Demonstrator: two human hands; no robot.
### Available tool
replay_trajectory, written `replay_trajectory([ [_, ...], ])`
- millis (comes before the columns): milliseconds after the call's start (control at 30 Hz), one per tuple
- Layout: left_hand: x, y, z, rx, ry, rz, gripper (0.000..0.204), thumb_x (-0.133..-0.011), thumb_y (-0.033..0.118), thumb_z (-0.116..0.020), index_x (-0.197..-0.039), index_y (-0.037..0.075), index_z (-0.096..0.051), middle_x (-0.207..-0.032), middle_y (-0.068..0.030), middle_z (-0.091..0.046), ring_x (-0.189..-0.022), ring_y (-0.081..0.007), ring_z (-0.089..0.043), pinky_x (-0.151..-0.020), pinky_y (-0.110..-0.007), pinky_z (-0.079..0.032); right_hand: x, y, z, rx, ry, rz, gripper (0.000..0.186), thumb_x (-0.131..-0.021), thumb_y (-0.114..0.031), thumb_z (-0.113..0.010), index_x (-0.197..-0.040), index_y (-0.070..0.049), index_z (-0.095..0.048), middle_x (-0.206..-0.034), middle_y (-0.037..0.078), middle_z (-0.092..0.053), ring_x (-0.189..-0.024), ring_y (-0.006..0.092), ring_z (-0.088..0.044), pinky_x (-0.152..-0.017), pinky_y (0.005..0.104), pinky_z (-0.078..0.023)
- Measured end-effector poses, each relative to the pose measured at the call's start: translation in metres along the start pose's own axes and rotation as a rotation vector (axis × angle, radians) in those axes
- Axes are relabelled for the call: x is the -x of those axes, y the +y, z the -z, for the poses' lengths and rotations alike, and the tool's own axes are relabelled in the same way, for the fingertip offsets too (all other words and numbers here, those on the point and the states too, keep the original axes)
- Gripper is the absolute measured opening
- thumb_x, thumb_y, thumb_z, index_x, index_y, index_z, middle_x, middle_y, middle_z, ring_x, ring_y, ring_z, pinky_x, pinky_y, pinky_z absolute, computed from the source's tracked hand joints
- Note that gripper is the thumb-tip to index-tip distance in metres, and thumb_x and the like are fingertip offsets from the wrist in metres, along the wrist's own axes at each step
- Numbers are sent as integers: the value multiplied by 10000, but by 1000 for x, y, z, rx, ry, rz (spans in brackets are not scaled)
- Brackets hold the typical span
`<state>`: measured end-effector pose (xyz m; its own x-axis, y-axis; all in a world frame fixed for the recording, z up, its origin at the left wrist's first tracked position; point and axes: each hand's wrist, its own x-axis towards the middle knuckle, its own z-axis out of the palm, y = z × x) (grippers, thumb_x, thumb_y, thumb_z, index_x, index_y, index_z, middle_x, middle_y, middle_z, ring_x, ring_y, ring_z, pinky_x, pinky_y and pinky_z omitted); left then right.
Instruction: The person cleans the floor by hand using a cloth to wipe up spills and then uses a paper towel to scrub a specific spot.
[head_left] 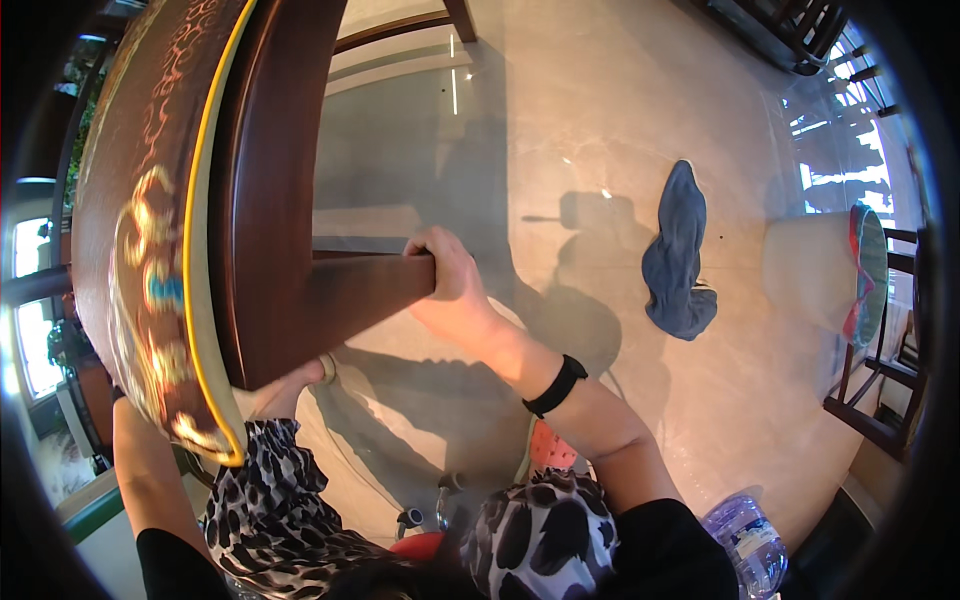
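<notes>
While the chair's seat point(140, 250) stood tipped on edge at the person's left, the wooden leg point(370, 300) reached out from the seat's dark frame point(265, 200) toward the right grip point(445, 280), which was closed round its outer end. The leg's long axis slanted from the near corner of the frame up and to the right, so the seat lay to the left of the right grip, with the leg bridging the gap; the seat's own long side ran roughly from near to far. The right grip was the nearer one to the leg's end. The left arm point(145, 465) went up behind the cushion's near end, but its grip was hidden there, so whether it was open or holding the chair could not be told. Counted, there was one chair in hand, with one leg held; one grey cloth point(680, 250), crumpled on the floor point(580, 120) well to the right of the right grip; one pale bin point(810, 270) with a red-and-green rim, beyond the cloth; one plastic bottle point(748, 545) at the lower right; one black wristband point(557, 387) on the right forearm; and one coral shoe point(552, 447) in sight below it.
</notes>
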<state>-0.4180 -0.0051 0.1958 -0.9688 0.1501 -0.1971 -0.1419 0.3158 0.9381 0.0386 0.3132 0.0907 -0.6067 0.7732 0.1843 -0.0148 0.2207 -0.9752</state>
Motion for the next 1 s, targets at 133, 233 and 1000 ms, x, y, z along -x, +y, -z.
replay_trajectory([
  [133,-7,8,-9,-34,-14,-19,572,-827,117,-677,-1314,217,-393,-1301,-24,-486,-1214,-190,-464,-935,-451,-468,-33,10,2,-8,52,-2,256,-676,12,-620,-895,-38,-498,-848,190,-543,-842,415,-523,-708,460,-438],
  [233,-9,15,-29,-57,-73,-29,579,-831,120,-676,-1319,236,-386,-1306,-18,-490,-1219,-189,-465,-931,-464,-478,-63,15,13,12,-25,-43,264,-679,4,-617,-915,-33,-504,-881,203,-543,-870,415,-521,-733,462,-434],
  [1000,209,-51,-290,-1160,-633,-638,439,-826,259,-658,-1168,10,-541,-1150,-218,-571,-1033,-345,-578,-894,-391,-455,32,47,219,1402,70,-212,787,-717,-382,-720,-1407,-220,-377,-1378,261,-344,-1230,452,-342,-985,580,-269],
])
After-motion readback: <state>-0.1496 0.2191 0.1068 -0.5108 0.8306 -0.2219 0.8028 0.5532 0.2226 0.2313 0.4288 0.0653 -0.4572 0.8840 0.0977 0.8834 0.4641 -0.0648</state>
